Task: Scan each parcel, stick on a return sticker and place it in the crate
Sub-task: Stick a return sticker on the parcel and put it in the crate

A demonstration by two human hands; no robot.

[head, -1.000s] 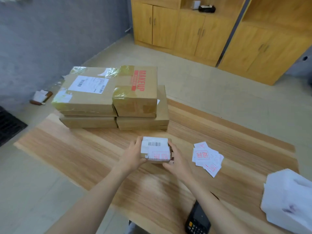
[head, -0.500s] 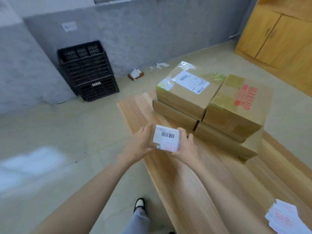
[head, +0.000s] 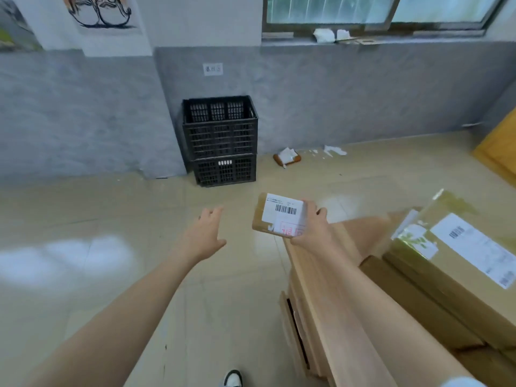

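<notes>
My right hand grips a small brown parcel with a white barcode label and a red-printed return sticker on top; it is held in the air just past the table's left end. My left hand hovers open to the parcel's left, fingers spread, touching nothing. Two black slatted crates stand stacked on the floor against the grey wall, straight ahead beyond both hands. Whatever lies inside the top crate is hidden.
The wooden table runs along the right, bearing stacked large cardboard parcels with labels. Paper scraps and a small brown item lie on the tiled floor near the wall. My shoe shows at the bottom.
My view has swung left from the table to the crates. My left hand has let go of the small parcel, which my right hand alone now carries off the table's end.
</notes>
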